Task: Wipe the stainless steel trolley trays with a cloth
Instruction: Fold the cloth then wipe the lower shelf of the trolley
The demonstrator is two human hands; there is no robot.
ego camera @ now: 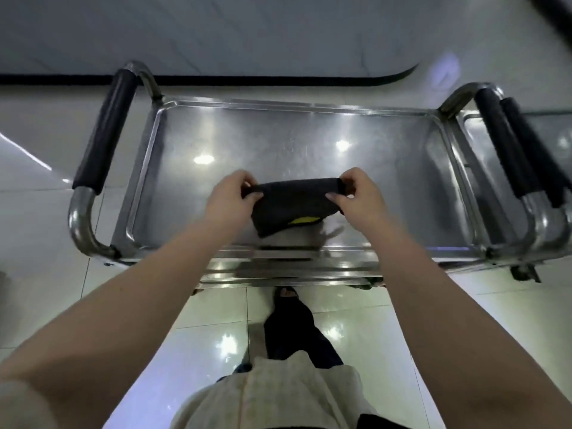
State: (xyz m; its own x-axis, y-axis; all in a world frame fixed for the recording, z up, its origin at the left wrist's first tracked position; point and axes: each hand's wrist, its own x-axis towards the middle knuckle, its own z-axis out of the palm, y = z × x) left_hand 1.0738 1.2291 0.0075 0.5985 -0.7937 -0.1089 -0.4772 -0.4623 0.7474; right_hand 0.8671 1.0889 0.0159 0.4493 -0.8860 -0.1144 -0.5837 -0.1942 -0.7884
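Note:
A dark grey cloth (291,202) with a yellow patch hangs folded just above the top tray (278,131) of the stainless steel trolley. My left hand (229,198) pinches its left corner and my right hand (359,196) pinches its right corner, stretching the top edge between them. The cloth's lower end droops toward the tray's near side. Lower tray edges (291,270) show under the near rim.
Black padded handles stand at the trolley's left end (105,131) and right end (507,144). A second trolley (551,131) butts against the right side. Glossy white floor tiles surround it, with a black strip along the far wall. My foot (289,300) is near the trolley's front.

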